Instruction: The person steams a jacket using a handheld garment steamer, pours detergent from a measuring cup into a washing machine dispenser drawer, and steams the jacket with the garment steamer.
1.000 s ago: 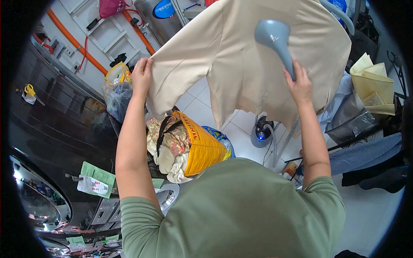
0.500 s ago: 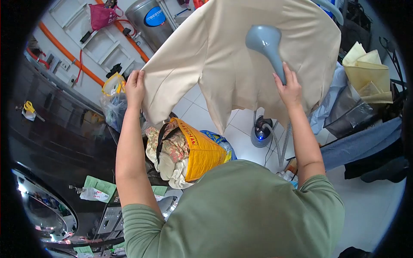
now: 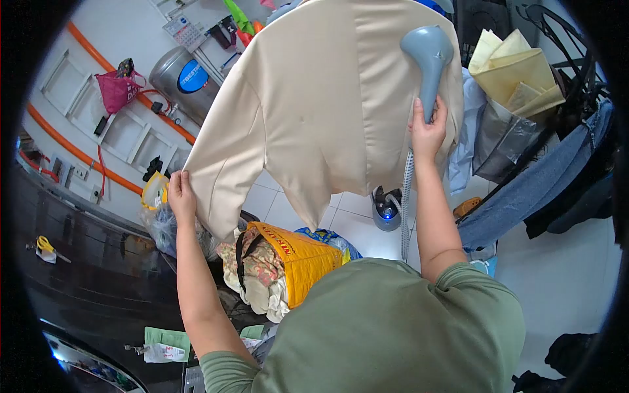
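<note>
A beige long-sleeved garment (image 3: 314, 98) hangs spread out in front of me. At its lower left, my left hand (image 3: 181, 195) pinches the edge of a sleeve and holds it out to the side. My right hand (image 3: 429, 128) is wrapped round the handle of a grey-blue garment steamer head (image 3: 429, 56), which is over the right part of the cloth; whether it touches the cloth I cannot tell. From the handle a ribbed hose (image 3: 407, 196) runs down toward the steamer base (image 3: 386, 213), which has a blue light and stands on the tiled floor.
A yellow bag (image 3: 304, 262) stuffed with fabric stands below the garment. Folded pale yellow material (image 3: 517, 69) and jeans (image 3: 544, 183) are at the right. Dark machines (image 3: 98, 275) line the left, with a metal tank (image 3: 183, 82) behind.
The view has shifted. The steamer head has moved right across the garment, nearer its right edge. My left hand still holds the sleeve, now lower and farther left in view.
</note>
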`<state>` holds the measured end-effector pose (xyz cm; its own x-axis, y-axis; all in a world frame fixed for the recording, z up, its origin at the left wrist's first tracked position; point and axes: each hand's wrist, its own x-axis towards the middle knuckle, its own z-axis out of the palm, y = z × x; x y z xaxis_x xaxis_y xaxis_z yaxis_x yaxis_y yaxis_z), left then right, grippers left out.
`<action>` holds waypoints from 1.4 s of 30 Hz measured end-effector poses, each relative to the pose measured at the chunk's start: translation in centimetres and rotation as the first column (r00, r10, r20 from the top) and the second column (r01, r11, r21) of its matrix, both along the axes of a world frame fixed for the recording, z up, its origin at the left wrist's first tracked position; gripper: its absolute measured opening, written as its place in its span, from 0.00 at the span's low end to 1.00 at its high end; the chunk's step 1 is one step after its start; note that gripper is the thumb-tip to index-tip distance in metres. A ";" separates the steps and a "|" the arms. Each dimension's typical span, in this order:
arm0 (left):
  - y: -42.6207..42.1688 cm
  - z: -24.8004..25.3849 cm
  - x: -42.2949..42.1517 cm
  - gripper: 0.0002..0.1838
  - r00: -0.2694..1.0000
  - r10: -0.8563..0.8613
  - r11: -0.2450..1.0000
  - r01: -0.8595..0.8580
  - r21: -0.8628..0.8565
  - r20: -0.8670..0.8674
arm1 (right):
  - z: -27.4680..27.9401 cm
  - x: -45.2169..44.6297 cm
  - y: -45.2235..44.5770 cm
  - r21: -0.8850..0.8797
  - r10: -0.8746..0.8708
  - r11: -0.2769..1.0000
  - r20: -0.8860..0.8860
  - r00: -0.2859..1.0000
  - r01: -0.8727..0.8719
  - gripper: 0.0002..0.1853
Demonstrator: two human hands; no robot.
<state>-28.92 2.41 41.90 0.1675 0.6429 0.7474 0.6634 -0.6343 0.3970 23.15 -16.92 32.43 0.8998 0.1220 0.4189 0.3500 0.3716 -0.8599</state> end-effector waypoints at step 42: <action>-0.7 -1.4 -0.9 0.14 0.988 -0.113 0.988 0.122 -0.089 0.101 | -11.8 -5.4 2.4 -0.045 -0.100 0.993 0.123 0.987 0.106 0.27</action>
